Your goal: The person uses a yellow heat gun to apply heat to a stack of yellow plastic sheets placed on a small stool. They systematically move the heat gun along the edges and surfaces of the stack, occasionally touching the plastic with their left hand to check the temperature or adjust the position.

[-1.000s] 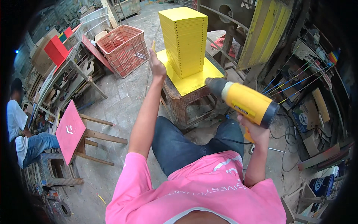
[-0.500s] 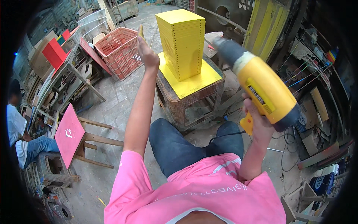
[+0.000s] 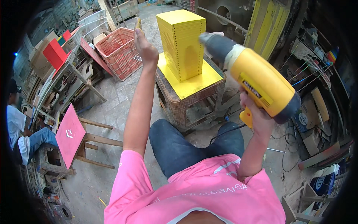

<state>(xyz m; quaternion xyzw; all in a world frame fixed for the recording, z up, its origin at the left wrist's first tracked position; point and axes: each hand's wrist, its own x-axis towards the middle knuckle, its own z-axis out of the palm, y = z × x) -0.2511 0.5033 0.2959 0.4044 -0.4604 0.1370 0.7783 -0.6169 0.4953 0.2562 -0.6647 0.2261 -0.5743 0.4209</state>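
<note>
A tall stack of yellow sheets (image 3: 181, 48), with rows of small dark holes down its edges, stands upright on a flat yellow sheet (image 3: 194, 87). Both rest on a worn woven stool (image 3: 178, 109) in front of my knees. My right hand (image 3: 258, 116) grips a yellow and black heat gun (image 3: 263, 80) by its handle. Its blurred nozzle points up and left at the right side of the stack, apart from it. Just left of the stack, my left hand (image 3: 146, 46) is raised with fingers stretched upward, holding nothing; a yellow stain shows on the fingers.
A red plastic crate (image 3: 119, 50) sits behind my left arm. Left of me stands a pink-topped wooden stool (image 3: 71, 134); beyond it a person (image 3: 22, 130) sits. Yellow-striped boards (image 3: 266, 28) lean at the back right. A loose cable (image 3: 287, 149) lies on the floor to the right.
The heat gun has swung left, bringing its nozzle nearer the stack. My left hand has shifted slightly left and up. The stack stays in place.
</note>
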